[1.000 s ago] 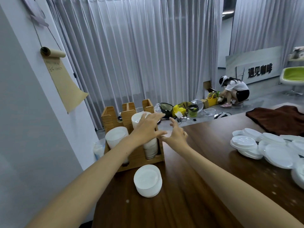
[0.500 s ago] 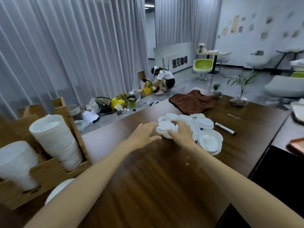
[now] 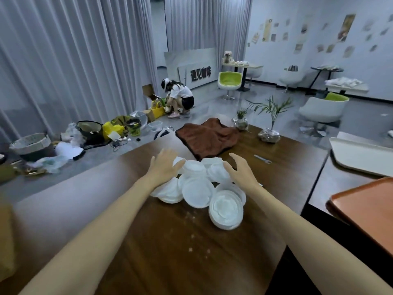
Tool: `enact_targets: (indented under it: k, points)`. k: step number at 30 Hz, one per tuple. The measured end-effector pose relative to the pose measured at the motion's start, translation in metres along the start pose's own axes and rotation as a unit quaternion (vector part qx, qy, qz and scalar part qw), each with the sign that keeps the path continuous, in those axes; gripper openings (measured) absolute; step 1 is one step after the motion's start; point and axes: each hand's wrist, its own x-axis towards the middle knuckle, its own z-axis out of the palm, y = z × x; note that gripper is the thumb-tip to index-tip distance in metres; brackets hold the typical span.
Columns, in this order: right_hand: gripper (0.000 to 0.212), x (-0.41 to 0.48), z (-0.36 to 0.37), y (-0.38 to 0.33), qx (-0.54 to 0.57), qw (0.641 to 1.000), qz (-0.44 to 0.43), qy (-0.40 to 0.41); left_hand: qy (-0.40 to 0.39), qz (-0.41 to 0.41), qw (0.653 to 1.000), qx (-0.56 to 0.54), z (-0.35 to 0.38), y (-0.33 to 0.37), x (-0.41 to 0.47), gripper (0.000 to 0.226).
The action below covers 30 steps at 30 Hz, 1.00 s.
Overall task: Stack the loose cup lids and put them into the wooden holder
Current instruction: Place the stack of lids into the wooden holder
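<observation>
- Left hand (image 3: 163, 165), fingers straight and spread, lies against the left flank of the heap of cup lids (image 3: 197, 188). Right hand (image 3: 239, 170), fingers loosely bent, cups the right flank. Both are wide, and neither pinches or lifts a lid.
- Cup lids: heaped mid-table (image 3: 170, 241) between the two hands, just in front of a brown cloth (image 3: 210, 137). A short stack already sits at the heap's near right edge.
- Change: one second before, both hands were at the wooden holder, on a column of lids in its slot. Half a second before, they met close together on the heap. Now they stand apart, one on each side. The holder has passed out of view to the left.
- Meaning (judged): one batch appears delivered and a fresh round of gathering is starting. Many lids remain loose, so the task is well short of its end.
- Materials: the lids are thin white plastic discs with raised rims and shallow centres. They overlap at odd tilts and will probably slide and nest readily. The table is dark, glossy wood grain with pale specks, and the cloth is soft and rumpled.
- Surroundings: a pen (image 3: 262, 159) lies beyond the right hand. Two plants in glass vases (image 3: 269, 135) stand at the far edge. A cream tray (image 3: 361, 156) and an orange tray (image 3: 365, 211) rest on the neighbouring surface.
</observation>
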Motion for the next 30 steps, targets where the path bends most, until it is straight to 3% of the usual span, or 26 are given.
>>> enact_targets:
  k: [5,11,16,19,23,30]
  points:
    - [0.059,0.032,0.011,0.015,0.012,0.998,0.002,-0.061,-0.078,-0.059,0.994,-0.044,0.006,0.004,0.03,0.063]
    - [0.054,0.032,0.031,0.018,0.01,0.997,-0.041,-0.068,-0.151,-0.039,0.985,-0.067,0.013,0.001,0.039,0.072]
    - [0.059,0.009,0.045,0.0,0.099,0.987,-0.049,-0.114,-0.126,-0.039,0.988,-0.075,0.007,-0.015,0.016,0.053]
    - [0.048,-0.006,0.06,-0.015,0.139,0.979,-0.063,-0.137,-0.14,-0.046,0.986,-0.082,0.001,-0.035,-0.005,0.052]
    - [0.065,-0.022,0.088,-0.031,0.131,0.978,-0.064,-0.152,-0.124,-0.072,0.979,-0.143,-0.017,-0.052,-0.041,0.052]
    - [0.063,-0.052,0.141,-0.062,0.126,0.968,-0.09,-0.197,-0.079,-0.091,0.976,-0.183,-0.042,-0.087,-0.11,0.034]
